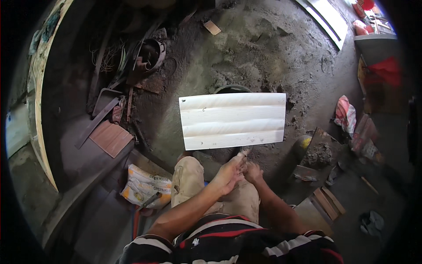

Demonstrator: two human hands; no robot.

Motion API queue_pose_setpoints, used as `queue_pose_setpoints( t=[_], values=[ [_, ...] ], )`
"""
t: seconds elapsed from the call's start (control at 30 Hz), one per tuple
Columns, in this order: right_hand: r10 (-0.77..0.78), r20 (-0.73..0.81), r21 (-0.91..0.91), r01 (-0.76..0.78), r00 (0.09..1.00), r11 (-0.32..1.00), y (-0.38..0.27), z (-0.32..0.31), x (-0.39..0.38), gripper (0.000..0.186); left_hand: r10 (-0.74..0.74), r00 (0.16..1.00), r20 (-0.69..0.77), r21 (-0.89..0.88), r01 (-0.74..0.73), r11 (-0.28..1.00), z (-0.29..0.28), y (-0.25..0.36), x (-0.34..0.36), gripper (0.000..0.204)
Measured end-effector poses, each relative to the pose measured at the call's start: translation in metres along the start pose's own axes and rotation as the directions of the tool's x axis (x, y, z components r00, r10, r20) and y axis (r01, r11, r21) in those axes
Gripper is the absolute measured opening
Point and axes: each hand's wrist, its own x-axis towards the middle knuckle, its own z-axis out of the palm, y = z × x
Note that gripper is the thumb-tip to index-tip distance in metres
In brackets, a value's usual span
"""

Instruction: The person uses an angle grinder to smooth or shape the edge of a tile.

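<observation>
My left hand (228, 175) and my right hand (253, 172) are close together over my knees, with their fingers drawn in. Something pale shows at the left fingertips, too small to name, and the inside of both hands is hidden. Just beyond them lies a white rectangular tile (233, 128) with plain and ribbed bands and a few dark specks. Its lower edge is near my fingertips; I cannot tell whether they touch it. The dark rim of a round container (233, 86) shows behind the tile's far edge.
Wet grey mortar (259, 53) covers the floor ahead, with a small tan tile piece (212, 27) on it. To the left are a brown tile (111, 138), a printed sack (149, 185) and a cluttered basin (151, 55). Rightward lie a mortar-smeared board (323, 149) and wood strips (329, 202).
</observation>
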Motion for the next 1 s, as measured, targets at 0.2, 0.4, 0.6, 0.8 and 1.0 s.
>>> queue_pose_setpoints(
  t=[0.2,0.4,0.6,0.8,1.0],
  values=[
    [-0.371,0.025,-0.077,0.372,0.928,0.925,-0.028,0.047,0.020,0.062,0.613,0.644,0.459,0.848,-0.523,-0.086,-0.040,0.018,0.019,0.050],
    [0.219,-0.013,0.768,-0.131,0.976,0.626,-0.228,-0.115,0.022,0.053,0.297,0.936,-0.192,0.823,-0.011,0.568,-0.245,0.066,0.021,0.070],
    [-0.210,-0.424,0.247,0.336,0.881,0.909,-0.275,-0.038,0.060,0.061,0.175,0.983,-0.052,-0.120,-0.181,0.976,-0.167,0.085,-0.008,0.115],
    [0.007,0.244,-0.416,0.098,0.970,0.904,-0.135,-0.061,0.006,0.057,0.342,0.916,-0.209,-0.028,-0.356,0.934,-0.127,0.108,-0.043,0.085],
    [0.361,0.141,-0.491,-0.251,0.922,0.834,0.061,-0.141,-0.063,0.058,0.705,0.513,-0.490,0.747,-0.169,0.643,-0.243,0.008,-0.137,0.060]
  ],
)
